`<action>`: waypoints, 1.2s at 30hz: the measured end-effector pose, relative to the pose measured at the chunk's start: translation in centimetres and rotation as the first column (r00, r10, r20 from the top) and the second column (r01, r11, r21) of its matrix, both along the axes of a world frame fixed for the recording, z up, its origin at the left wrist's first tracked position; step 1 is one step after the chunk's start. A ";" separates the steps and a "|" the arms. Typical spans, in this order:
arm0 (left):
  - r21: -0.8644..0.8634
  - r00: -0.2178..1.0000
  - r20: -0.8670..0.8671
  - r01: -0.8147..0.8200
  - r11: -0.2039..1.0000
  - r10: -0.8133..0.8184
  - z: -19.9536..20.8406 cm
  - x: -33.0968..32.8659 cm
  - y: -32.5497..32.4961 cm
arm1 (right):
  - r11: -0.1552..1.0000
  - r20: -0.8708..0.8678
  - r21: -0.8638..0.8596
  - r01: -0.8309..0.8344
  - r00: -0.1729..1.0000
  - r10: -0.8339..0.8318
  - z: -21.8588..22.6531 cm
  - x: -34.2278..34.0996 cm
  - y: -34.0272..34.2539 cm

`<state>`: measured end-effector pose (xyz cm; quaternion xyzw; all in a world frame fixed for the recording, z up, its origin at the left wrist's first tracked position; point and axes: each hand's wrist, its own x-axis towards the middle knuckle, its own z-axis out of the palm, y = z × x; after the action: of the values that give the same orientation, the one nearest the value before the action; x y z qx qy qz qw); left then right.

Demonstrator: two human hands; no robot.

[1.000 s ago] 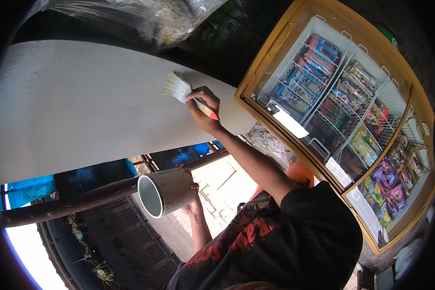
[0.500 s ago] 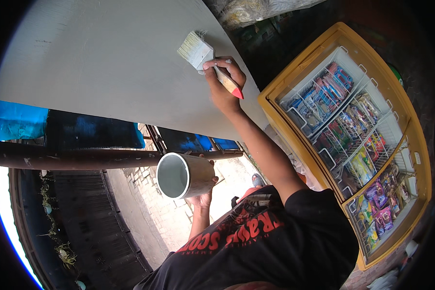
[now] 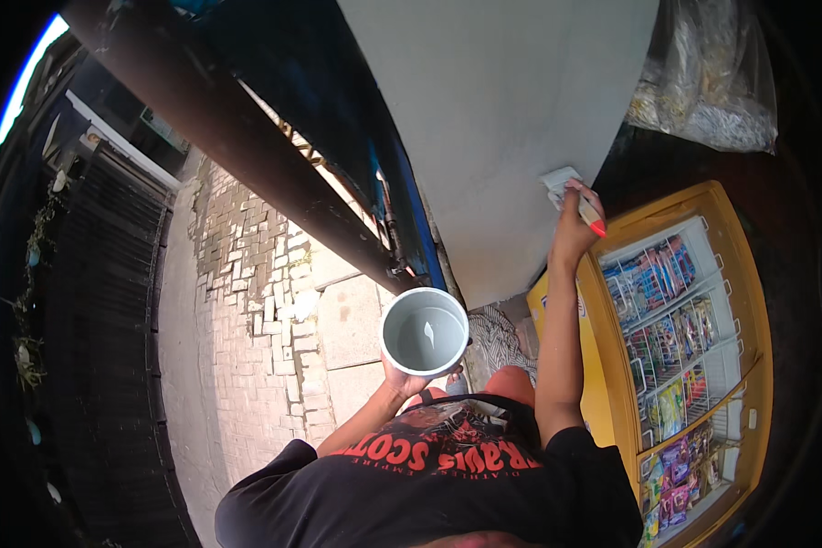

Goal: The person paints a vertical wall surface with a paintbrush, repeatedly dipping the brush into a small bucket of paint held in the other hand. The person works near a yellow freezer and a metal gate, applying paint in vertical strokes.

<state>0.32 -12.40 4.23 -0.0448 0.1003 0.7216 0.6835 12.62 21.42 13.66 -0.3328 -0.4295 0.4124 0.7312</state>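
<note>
A paintbrush with a pale flat head and a red-tipped handle is gripped in my right hand. Its head lies against a large grey panel, near the panel's right edge. Below and to the left, my left hand holds up a round grey pail, with its fingers around the lower side. Grey paint shows inside the pail, with a light streak on its surface.
At the right stands a yellow-framed chest freezer with wire baskets of coloured packets under glass. A clear plastic bag hangs at upper right. Left of the panel runs a thick brown pipe, above brick paving; a dark slatted gate stands further left.
My view has turned, so the panel now appears more upright. My right hand has brought the brush nearer the panel's right edge, and the pail shows more from above.
</note>
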 end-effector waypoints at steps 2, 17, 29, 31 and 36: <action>0.007 0.998 -0.052 -0.041 0.999 0.041 -0.8 -0.3 -0.9 | 0.984 -0.125 0.106 -0.145 0.979 0.158 7.3 1.0 0.4; -0.105 0.988 0.026 -0.149 0.983 0.153 -3.2 -2.0 -2.6 | 0.876 -0.142 -0.477 -0.064 0.990 -0.005 -12.0 -0.1 -3.5; 0.099 0.987 -0.149 -0.047 0.994 0.061 -1.8 -3.0 -4.2 | 0.825 -0.350 0.505 -0.252 0.814 0.463 17.5 -2.7 -0.1; 0.144 0.982 -0.184 -0.024 0.989 0.051 -1.6 -2.8 -4.4 | 0.901 -0.463 0.333 -0.278 0.784 0.413 11.7 -3.8 0.7; 0.221 0.981 -0.184 -0.022 0.975 0.064 -2.5 -2.5 -4.9 | 0.915 -0.443 -0.330 -0.231 0.894 0.065 -10.4 -2.9 -4.2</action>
<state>-2.17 -17.30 1.75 0.0971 0.0844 0.7440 0.6557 9.68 17.24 3.30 -0.3343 -0.1985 0.6043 0.6954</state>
